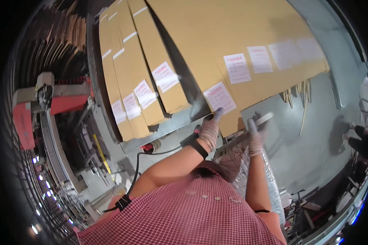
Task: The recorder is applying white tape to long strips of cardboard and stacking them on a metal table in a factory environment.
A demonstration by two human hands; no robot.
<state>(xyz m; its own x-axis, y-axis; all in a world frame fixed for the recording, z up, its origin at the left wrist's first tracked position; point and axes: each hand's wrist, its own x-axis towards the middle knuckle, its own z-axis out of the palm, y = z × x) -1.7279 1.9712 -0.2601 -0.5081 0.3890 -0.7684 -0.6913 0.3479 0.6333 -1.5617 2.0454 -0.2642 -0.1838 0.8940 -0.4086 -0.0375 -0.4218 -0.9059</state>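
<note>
My left hand [210, 130], in a pale thin glove, reaches the lower edge of a white paper label [220, 97] with red print. One outstretched finger rests on that label, which lies on a long brown cardboard piece [232, 122]. The other fingers are partly hidden. To its right, my right hand [256, 139], also gloved, is blurred and closed around what looks like a narrow white roll of tape [265, 119]. More labels, such as one white label [237, 68], form a row along the large cardboard sheets [249, 24].
Narrower labelled cardboard pieces [141, 81] lie at left, beyond a dark gap. Red and grey machinery [69, 98] and stacked cardboard [67, 36] stand farther left. A silvery wrapped bundle [243, 173] is by my right arm. Thin strips [302, 98] hang at right. Another person's legs [357, 141] show there.
</note>
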